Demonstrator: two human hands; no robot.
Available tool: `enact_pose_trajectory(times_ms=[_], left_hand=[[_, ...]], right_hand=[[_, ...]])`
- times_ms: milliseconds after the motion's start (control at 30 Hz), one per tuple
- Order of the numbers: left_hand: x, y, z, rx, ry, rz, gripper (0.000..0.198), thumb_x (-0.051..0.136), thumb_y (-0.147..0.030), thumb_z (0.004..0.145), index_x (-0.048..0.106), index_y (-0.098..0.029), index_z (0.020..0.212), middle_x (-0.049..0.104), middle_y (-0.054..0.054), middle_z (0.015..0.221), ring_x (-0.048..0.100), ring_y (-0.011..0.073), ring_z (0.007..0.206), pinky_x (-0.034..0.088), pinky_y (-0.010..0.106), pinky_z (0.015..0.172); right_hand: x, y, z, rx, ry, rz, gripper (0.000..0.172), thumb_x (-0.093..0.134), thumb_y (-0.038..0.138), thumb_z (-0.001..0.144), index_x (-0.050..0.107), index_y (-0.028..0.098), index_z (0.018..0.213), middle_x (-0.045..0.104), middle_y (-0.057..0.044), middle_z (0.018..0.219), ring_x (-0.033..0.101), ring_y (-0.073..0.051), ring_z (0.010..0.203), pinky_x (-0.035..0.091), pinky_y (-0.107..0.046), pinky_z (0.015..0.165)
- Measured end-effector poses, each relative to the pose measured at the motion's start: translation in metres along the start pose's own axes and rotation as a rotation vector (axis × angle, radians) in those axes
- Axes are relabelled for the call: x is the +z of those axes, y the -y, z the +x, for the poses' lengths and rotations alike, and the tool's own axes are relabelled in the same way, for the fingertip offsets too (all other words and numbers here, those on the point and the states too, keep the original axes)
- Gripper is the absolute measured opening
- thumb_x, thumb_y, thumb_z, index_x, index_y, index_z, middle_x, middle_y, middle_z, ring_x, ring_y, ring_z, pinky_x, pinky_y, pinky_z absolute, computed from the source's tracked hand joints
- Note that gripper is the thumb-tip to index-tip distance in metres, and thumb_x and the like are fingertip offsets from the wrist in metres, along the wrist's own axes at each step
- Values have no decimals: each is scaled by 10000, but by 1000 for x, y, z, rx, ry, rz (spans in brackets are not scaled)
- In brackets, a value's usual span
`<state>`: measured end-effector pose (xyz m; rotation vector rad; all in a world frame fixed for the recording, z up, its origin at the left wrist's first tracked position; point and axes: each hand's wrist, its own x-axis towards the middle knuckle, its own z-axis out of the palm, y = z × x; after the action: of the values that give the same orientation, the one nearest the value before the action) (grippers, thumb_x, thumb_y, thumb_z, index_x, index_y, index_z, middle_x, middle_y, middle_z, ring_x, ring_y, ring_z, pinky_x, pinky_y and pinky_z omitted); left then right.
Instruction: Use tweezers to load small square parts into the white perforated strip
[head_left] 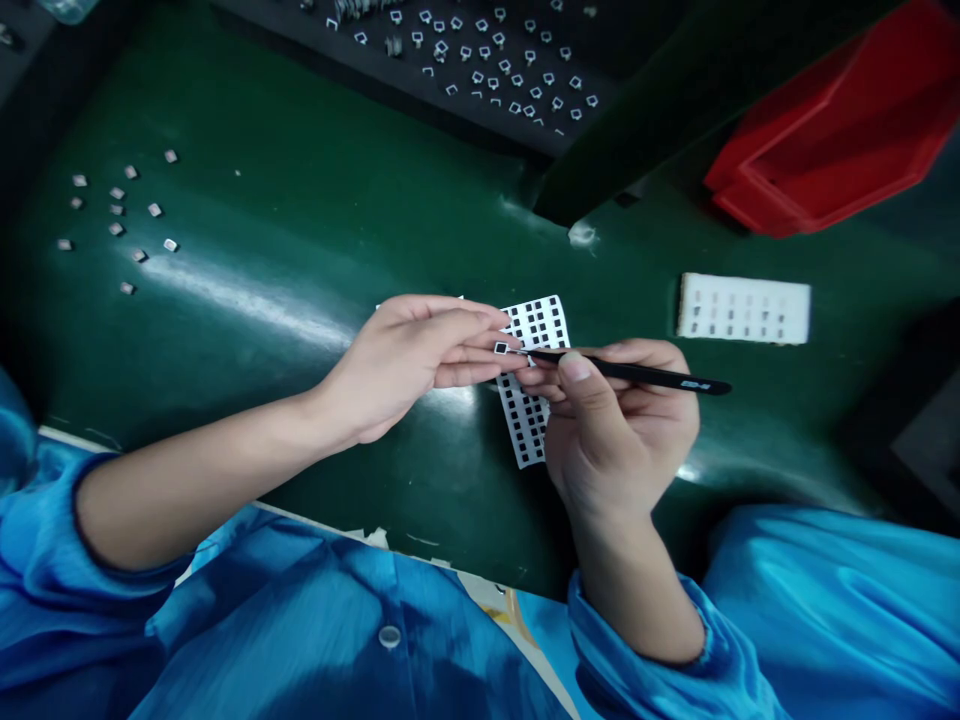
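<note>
My right hand (619,430) is closed around black tweezers (637,373) that point left. At their tip sits a tiny square black piece with a white rim (501,348). My left hand (420,355) has its fingers stretched out together, and the fingertips touch that piece. Under both hands, on the green mat (300,260), lies a white perforated sheet with rows of square holes (536,325). I cannot tell whether the left hand pinches the piece or only steadies it.
Several small metal squares (116,215) are scattered at the left of the mat. A dark tray (480,60) with several small square frames lies at the top. A second white strip (742,308) lies at the right, below a red bin (832,130).
</note>
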<state>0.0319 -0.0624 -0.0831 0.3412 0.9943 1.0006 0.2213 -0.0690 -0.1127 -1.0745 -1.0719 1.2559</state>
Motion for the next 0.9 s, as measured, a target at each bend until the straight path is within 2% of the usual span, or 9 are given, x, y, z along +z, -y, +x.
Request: enact_pose_trajectory(times_ms=[333,767,900], left_hand=[[-1,0,-1,4,-1,12,139,746,-228,1024,819,-152,933,864,98,1007,865,239,1006,686,391,1038],[1,-3,-2,-15,5,7,204,676,-186,1054,821,-146,917,870,94,974,869,220,962,696,366,1007],[0,-1,-3,-14,7,21,128,744,-206,1021,830,-150,945,872,98,1025,863,228,1036,683,361,1029]], right_hand=[[-1,0,1,20,-16,-41,260,935,296,929,692,288,1023,865,58,893,858,-167,752,726,-292,756],[-2,1,0,6,15,-38,238,906,278,961,685,293,1045,869,59,910,869,-163,782,719,-265,761],[-1,-1,-1,3,6,-31,247,910,270,955,681,286,1045,858,60,888,873,-171,781,725,-262,750]])
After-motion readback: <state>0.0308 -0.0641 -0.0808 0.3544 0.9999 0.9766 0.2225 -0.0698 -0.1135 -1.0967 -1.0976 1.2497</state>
